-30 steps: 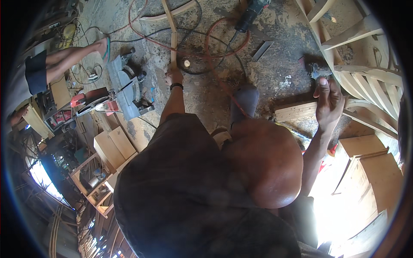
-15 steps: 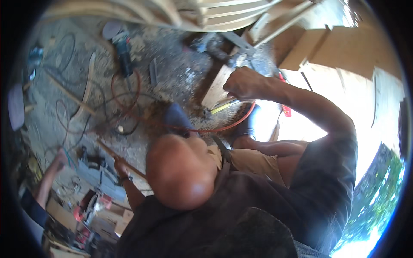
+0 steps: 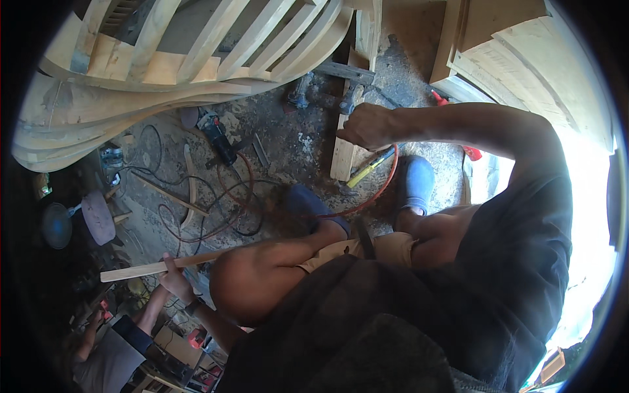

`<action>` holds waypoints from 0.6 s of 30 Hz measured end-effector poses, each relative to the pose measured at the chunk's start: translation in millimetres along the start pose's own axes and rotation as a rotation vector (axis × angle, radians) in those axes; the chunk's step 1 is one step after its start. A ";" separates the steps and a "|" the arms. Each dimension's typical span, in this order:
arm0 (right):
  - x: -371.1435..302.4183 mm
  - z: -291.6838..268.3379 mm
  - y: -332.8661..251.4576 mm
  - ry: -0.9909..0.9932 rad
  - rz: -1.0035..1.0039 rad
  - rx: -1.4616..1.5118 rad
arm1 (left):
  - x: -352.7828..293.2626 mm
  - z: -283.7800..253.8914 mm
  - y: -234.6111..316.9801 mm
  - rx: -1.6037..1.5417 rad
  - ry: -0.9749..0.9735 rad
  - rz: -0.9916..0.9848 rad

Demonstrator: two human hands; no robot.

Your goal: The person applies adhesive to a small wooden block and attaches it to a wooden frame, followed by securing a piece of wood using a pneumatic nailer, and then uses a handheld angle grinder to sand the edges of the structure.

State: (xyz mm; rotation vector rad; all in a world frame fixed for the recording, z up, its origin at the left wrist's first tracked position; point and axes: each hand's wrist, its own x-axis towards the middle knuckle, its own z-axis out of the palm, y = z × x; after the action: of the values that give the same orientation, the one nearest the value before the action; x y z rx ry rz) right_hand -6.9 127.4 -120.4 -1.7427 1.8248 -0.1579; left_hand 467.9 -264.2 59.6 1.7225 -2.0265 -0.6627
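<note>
Low on the left, my left hand [image 3: 175, 280] is wrapped round a long, narrow wooden strip [image 3: 134, 270]. The strip points out to the left; its other end runs behind my bent knee [image 3: 242, 281]. My right hand [image 3: 370, 126] is a closed fist, held out over the floor with the arm bent. Whatever the fist may hold is hidden. Below it, in the picture, are a pale wood block [image 3: 343, 157] and a yellow-handled tool [image 3: 368, 169]. Dark metal parts [image 3: 321, 98] show just beyond the fist.
A curved wooden frame with ribs [image 3: 196, 59] fills the far left. An angle grinder [image 3: 219, 139] lies on the floor among tangled cords [image 3: 196, 177] and wooden strips. Pale boards [image 3: 531, 59] stand at far right. A co-worker [image 3: 111, 354] is at lower left.
My view has shifted, bringing more of the ribbed frame in. My left hand and the strip have swung up and outward, and my knee has turned left. My right fist stays closed near the block.
</note>
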 end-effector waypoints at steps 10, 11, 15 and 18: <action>15.4 -63.3 88.4 0.888 0.439 0.393 | -67.0 44.8 263.6 -0.216 -0.127 0.768; 19.1 -73.1 89.2 0.828 0.506 0.484 | -77.7 55.8 278.6 -0.229 -0.165 0.797; 34.0 -35.2 83.0 0.660 0.108 0.354 | -81.5 86.6 290.8 -0.382 -0.364 0.838; 7.3 -65.0 56.4 0.543 0.197 0.348 | -85.8 101.0 283.4 -0.439 -0.466 0.807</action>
State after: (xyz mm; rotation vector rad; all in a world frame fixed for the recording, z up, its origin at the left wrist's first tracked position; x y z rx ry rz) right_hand -87.6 107.4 -97.1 -1.3452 2.1668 -0.8837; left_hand 197.0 -132.9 145.0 0.4444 -2.3709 -1.1509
